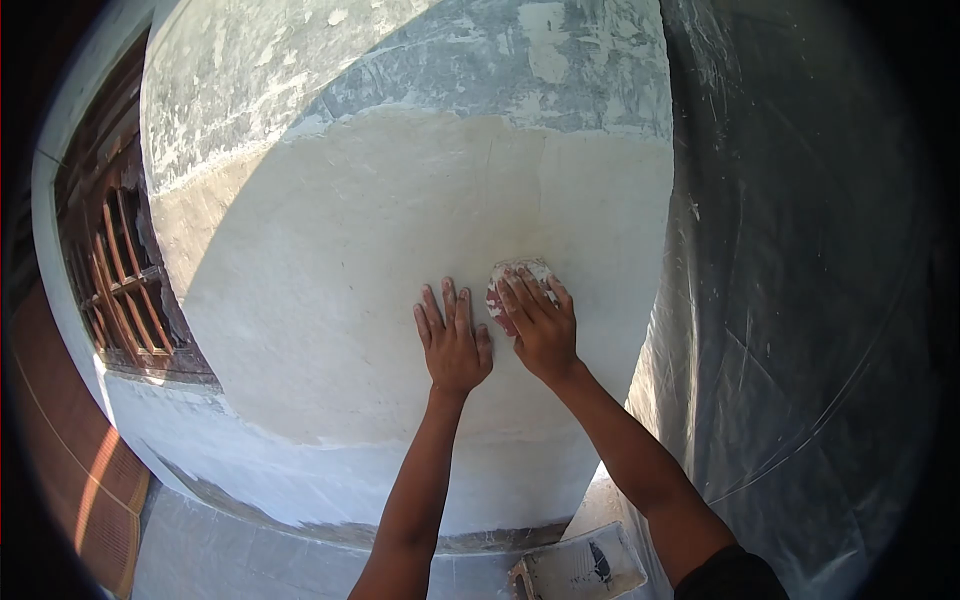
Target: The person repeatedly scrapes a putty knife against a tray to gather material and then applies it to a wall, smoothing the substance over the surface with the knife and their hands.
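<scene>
A folded piece of sandpaper (512, 283), reddish on its visible face and caked with white dust, is pressed against the plastered wall (380, 270) just right of the wall's centre. It is covered by the right hand (540, 325), whose fingers (522, 298) are laid close together over it and bear it flat against the surface; only the upper and left edges of the sheet are exposed.

The left hand (452, 340) is placed just beside the right, palm flat on the wall, fingers extended and lying nearly together, nothing held. Thumb and neighbouring hand appear to touch or nearly so; this cannot be told exactly.

The wall is noted as smooth and cream-white across its middle band, with rough grey patches above and a grey strip along its base. Sunlight falls across the upper left part.

To the right, clear plastic sheeting (800, 300) is hung from top to bottom, close against the wall's edge. To the left, a wooden window grille (120, 280) is set in a pale frame. Below, near the right forearm, a dust-covered plastering tool (580, 568) is lying on the floor.
</scene>
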{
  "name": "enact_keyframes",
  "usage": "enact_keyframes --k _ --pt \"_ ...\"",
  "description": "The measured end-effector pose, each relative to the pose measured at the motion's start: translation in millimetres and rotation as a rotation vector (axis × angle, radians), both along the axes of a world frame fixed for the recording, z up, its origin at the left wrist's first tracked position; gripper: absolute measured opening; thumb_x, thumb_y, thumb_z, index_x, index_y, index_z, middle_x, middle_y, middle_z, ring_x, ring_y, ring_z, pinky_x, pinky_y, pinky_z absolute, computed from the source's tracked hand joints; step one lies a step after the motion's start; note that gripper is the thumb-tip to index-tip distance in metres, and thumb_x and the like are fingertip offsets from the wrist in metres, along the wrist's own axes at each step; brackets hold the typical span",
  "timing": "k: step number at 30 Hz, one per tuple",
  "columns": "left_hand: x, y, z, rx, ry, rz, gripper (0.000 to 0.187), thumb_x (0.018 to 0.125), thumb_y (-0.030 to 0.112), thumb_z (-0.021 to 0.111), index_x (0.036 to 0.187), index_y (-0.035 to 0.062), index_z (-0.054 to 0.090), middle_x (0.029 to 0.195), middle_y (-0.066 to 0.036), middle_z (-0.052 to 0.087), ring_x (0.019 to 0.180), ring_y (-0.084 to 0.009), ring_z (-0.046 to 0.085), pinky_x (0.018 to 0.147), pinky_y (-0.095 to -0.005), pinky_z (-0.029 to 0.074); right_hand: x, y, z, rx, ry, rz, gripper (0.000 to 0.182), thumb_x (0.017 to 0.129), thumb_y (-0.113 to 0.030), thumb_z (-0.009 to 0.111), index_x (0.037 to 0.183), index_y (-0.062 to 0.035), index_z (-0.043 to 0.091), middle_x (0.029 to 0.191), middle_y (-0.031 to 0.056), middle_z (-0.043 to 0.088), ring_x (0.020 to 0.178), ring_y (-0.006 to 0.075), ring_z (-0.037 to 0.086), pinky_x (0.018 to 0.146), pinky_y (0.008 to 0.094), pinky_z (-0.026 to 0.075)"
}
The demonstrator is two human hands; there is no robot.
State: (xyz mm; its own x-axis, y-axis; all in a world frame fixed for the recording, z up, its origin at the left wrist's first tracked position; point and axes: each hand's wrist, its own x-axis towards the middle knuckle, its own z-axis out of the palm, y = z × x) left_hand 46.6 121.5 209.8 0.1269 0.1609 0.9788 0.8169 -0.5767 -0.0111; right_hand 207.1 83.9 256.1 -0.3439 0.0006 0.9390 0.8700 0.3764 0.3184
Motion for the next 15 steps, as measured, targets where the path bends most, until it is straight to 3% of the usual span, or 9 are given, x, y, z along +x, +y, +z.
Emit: enact_keyframes --k 2,7,9,15 --pt "-0.5 -0.4 0.3 -0.005 0.004 0.013 0.061 0.098 0.026 0.043 0.149 -0.0049 0.033 0.159 -0.028 0.032 0.151 -0.0507 0.015 0.121 -0.0611 0.007 -2.8 -4.8 7.3 0.007 0.015 0.028 0.046 0.085 -0.011 0.068 0.131 -0.0078 0.063 0.134 0.0091 0.064 0.127 0.0235 0.059 0.108 0.0504 0.038" --pt "0.7 0.8 -1.2 -0.013 0.000 0.040 0.062 0.098 0.026 0.043 0.150 -0.0041 0.031 0.160 -0.026 0.031 0.152 -0.0490 0.015 0.122 -0.0610 0.006 -16.0 -13.6 128.8 0.165 0.010 0.090 0.048 0.085 -0.008 0.066 0.133 -0.0067 0.061 0.131 0.0107 0.066 0.126 0.0249 0.060 0.106 0.0494 0.039" --pt "0.4 1.2 -1.9 -0.013 -0.002 0.039 0.061 0.098 0.026 0.043 0.150 -0.0040 0.032 0.161 -0.025 0.031 0.152 -0.0488 0.015 0.122 -0.0611 0.006 -15.5 -0.2 155.6 0.185 -0.006 -0.023 0.051 0.082 -0.005 0.066 0.132 -0.0068 0.061 0.129 0.0097 0.066 0.126 0.0246 0.059 0.108 0.0491 0.038" --pt "0.4 2.5 -0.1 -0.012 -0.019 0.030 0.061 0.097 0.027 0.045 0.149 -0.0040 0.034 0.160 -0.025 0.032 0.152 -0.0482 0.016 0.122 -0.0612 0.006 -4.7 21.8 71.8 0.072 -0.070 -0.035 0.052 0.081 -0.003 0.066 0.132 -0.0083 0.062 0.130 0.0086 0.066 0.129 0.0228 0.057 0.111 0.0493 0.036"
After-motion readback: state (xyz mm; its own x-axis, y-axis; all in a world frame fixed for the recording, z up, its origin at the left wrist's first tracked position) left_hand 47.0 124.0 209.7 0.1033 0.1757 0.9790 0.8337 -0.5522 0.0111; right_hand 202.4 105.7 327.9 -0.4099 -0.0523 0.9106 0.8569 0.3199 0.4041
